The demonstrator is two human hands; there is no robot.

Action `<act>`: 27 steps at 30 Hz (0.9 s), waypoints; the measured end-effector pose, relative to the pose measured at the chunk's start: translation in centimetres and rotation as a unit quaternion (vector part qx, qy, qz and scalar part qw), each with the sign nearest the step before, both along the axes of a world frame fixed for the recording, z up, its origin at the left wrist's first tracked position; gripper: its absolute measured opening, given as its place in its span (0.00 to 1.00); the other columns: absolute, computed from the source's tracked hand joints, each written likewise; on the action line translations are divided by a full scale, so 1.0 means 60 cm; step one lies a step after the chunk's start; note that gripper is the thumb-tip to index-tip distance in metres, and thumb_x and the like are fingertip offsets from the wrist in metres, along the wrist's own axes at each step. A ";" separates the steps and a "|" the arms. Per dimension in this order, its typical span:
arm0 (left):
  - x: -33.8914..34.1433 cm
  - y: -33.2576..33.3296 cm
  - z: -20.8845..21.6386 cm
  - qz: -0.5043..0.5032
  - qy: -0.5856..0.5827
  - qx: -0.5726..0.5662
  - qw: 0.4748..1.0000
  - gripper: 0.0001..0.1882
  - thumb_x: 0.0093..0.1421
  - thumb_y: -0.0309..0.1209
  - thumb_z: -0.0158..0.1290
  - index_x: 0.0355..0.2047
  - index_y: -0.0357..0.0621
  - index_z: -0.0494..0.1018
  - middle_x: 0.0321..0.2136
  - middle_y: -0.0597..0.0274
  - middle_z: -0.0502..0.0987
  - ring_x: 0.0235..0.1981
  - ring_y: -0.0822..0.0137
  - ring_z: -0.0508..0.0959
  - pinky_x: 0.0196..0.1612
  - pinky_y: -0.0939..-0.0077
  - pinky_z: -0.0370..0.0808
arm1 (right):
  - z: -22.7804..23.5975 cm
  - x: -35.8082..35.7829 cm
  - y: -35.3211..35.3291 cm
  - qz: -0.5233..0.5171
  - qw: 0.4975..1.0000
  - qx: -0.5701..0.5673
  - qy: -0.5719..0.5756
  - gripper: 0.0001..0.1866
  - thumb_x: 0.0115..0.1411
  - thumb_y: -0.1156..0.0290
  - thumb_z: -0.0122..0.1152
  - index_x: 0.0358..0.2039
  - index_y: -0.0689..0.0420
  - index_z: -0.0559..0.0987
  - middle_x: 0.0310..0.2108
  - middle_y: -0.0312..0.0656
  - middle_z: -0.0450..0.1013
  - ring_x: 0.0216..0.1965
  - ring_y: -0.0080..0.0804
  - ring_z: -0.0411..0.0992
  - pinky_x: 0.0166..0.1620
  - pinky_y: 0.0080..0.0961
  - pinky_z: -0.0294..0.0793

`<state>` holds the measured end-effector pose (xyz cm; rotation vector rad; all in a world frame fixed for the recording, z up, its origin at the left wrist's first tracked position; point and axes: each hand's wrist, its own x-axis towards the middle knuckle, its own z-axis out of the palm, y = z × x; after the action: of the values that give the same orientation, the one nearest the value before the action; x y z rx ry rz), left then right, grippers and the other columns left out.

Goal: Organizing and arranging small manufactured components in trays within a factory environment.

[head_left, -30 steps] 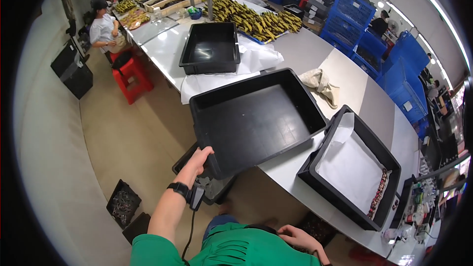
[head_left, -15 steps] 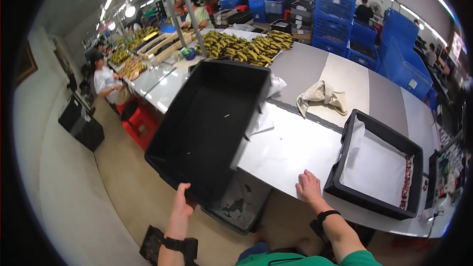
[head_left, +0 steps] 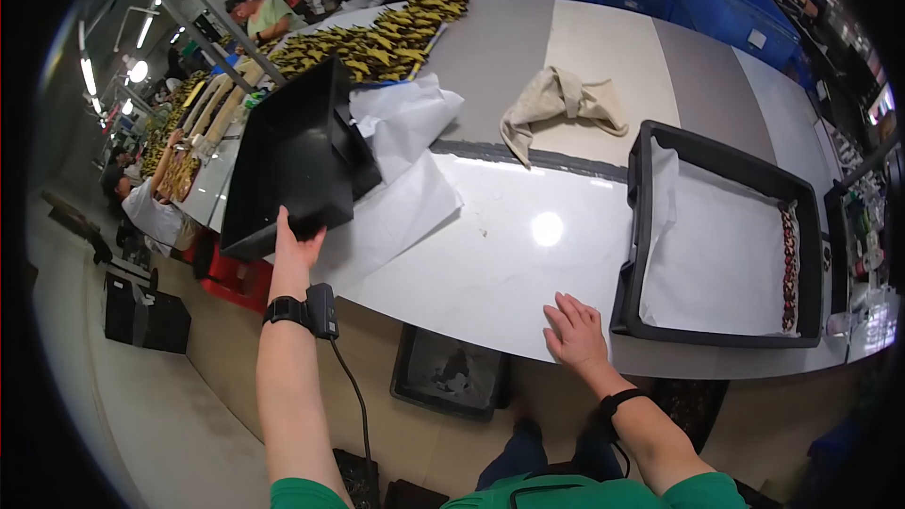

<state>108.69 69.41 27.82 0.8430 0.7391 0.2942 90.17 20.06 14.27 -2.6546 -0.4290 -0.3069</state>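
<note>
My left hand (head_left: 298,245) grips the near end of a deep, empty-looking black tray (head_left: 283,155), which tilts over the left part of the table; some of its fingers are hidden by the tray. Beside the tray lie crumpled sheets of white paper (head_left: 405,118). My right hand (head_left: 577,332) rests on the front edge of the white tabletop (head_left: 509,245), fingers apart, holding nothing. To its right, a second black tray (head_left: 622,306) holds a white paper liner (head_left: 707,254), with a row of small reddish-brown pieces (head_left: 788,269) along its right side.
A beige cloth (head_left: 561,108) lies farther back on the table. Behind the tilted tray is a pile of yellow-green and dark pieces (head_left: 377,42). Blue crates (head_left: 735,14) stand at the back right. Below the table edge sits another black tray (head_left: 448,372); a red stool (head_left: 236,283) is left.
My left hand has moved the black tray away to the left and over the table, uncovering more white paper. My right hand stays at the table edge. The view has tilted downward.
</note>
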 end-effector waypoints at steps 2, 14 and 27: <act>0.012 -0.023 -0.017 0.040 0.056 -0.007 0.998 0.48 0.54 0.57 0.60 0.64 0.41 0.54 0.60 0.44 0.59 0.57 0.52 0.67 0.61 0.54 0.67 | 0.000 0.003 0.000 0.009 1.000 0.011 -0.002 0.21 0.55 0.62 0.60 0.51 0.49 0.75 0.58 0.41 0.67 0.60 0.35 0.63 0.58 0.36 0.59; -0.708 -0.397 -0.335 -0.554 0.353 0.253 0.710 0.38 0.61 0.48 0.55 0.64 0.41 0.58 0.57 0.48 0.68 0.49 0.59 0.74 0.47 0.69 0.75 | -0.017 -0.015 -0.076 0.087 0.990 0.111 -0.005 0.20 0.56 0.62 0.59 0.49 0.52 0.75 0.60 0.43 0.65 0.63 0.38 0.59 0.62 0.39 0.58; -0.899 -0.700 -0.430 -0.741 0.306 0.445 0.400 0.33 0.59 0.49 0.53 0.57 0.36 0.68 0.51 0.38 0.74 0.52 0.46 0.74 0.55 0.60 0.71 | -0.209 -0.917 -0.636 -0.343 0.769 0.363 0.398 0.18 0.58 0.63 0.61 0.44 0.62 0.77 0.36 0.50 0.77 0.38 0.35 0.77 0.43 0.32 0.76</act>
<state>54.72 27.39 2.03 2.3876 0.1117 -1.5214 35.18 -18.11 1.73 -1.7986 0.7990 0.3947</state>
